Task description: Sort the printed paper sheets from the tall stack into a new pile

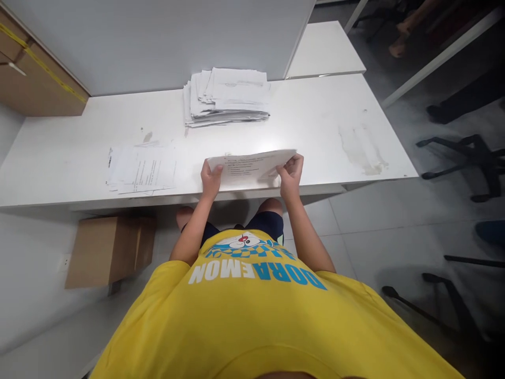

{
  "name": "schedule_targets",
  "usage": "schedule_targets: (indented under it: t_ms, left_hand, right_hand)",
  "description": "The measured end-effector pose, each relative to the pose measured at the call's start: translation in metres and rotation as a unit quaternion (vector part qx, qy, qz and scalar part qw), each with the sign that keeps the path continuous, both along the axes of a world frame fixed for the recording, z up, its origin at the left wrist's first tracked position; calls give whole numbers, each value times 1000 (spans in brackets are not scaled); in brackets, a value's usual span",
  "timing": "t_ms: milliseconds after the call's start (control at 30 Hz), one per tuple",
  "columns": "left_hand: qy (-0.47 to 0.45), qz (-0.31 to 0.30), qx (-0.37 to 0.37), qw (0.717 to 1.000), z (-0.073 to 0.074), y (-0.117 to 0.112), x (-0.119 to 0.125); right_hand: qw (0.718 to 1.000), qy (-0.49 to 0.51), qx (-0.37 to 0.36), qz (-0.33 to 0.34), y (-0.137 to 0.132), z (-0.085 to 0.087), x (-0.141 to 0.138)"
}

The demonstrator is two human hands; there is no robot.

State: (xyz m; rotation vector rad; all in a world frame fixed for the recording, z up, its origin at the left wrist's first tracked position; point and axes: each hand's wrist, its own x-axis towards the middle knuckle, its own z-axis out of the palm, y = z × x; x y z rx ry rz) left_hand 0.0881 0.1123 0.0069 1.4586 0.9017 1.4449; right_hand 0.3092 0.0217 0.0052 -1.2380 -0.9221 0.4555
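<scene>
Here, from the head view, you are gripping a printed sheet (252,164) at the near edge of the white table (323,121), left hand (211,178) and right hand (291,172) each pinching one end, fingers closed on it.

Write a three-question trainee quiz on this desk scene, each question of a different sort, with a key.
1. True or false: both hands, left hand and right hand, grip the printed sheet.
2. Where does the tall paper stack sit? A) at the back of the white desk, by the partition B) on the floor C) on a chair
3. Fill in: under the desk, at the left, stands a cardboard ____.

Key: 1 true; 2 A; 3 box.
</scene>
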Motion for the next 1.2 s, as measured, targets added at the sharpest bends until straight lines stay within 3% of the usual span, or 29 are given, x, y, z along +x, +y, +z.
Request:
schedule_targets:
  t_ms: [367, 500, 633, 767, 867, 933, 1067, 1200]
  left_hand:
    - [93, -38, 40, 994, -17, -2, -2]
    - [121, -22, 57, 991, -12, -8, -1]
    - [148, 13, 50, 988, 2, -22, -14]
    - [201, 35, -11, 979, 4, -55, -44]
    - [182, 38, -117, 975, -5, -79, -57]
    - [168, 44, -169, 970, -11, -88, -57]
    - [189, 83, -191, 960, -11, -89, -49]
    - [220, 56, -191, 955, -1, -84, -46]
  right_hand:
    - [997, -17, -74, 6, 1, -14, 6]
    - [996, -1, -80, 33, 4, -15, 4]
    - [990, -5, -97, 100, -12, 0, 13]
    - [964, -16, -199, 174, -48, 15, 23]
    - [934, -20, -289, 209, -65, 14, 21]
    - [925, -6, -312, 216, -68, 11, 19]
    - [915, 44, -335, 221, -63, 10, 19]
    - [903, 30, -350, 249, -66, 19, 26]
